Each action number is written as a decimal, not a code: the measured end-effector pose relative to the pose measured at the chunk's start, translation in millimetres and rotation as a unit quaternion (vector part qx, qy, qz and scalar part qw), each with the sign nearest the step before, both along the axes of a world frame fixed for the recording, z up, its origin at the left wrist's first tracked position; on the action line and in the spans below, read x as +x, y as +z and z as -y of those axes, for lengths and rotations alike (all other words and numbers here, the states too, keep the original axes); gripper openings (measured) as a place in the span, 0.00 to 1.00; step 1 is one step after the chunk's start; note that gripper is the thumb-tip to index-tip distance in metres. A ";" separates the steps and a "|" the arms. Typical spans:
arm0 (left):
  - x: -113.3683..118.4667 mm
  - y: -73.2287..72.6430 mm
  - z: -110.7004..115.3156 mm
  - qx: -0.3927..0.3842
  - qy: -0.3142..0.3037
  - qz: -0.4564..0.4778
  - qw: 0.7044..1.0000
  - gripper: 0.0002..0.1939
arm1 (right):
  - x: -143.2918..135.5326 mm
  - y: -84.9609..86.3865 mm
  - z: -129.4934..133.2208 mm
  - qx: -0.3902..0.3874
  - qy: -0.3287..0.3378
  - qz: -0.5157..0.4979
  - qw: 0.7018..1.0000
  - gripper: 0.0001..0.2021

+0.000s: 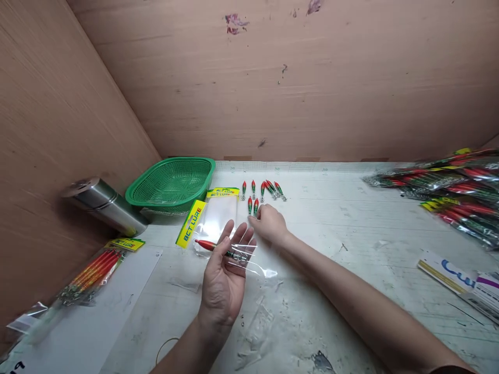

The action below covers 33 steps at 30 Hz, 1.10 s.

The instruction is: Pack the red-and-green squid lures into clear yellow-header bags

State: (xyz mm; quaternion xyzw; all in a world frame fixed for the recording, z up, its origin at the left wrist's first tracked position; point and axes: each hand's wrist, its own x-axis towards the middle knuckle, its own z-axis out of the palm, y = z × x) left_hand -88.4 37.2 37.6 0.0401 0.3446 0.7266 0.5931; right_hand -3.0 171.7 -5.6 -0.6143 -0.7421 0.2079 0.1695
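Observation:
My left hand [224,283] is palm up, with its thumb pressing a red and green fishing lure [206,244] and clear plastic film against the fingers. The film looks like part of a bag with a yellow BCT LURE header [191,224]; whether the lure is inside it I cannot tell. My right hand [268,223] is closed, its fingertips at the hook ends of two fishing lures [250,204] lying side by side. Just beyond lie several more lures [267,188] in a row. Beside my left hand rests a stack of clear header bags [222,205].
A green basket [171,179] stands at the back left, by a steel flask [107,205] lying tilted. Packed orange lures [95,270] lie on white paper at the left. Bagged lures [460,182] are piled at the right, above some boxes [463,280]. A wooden panel [292,93] rises behind.

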 end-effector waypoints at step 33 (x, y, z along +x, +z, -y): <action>13.9 -1.8 6.5 0.001 -0.127 0.047 0.991 0.16 | 97.1 40.6 140.7 0.232 0.178 -0.149 0.945 0.07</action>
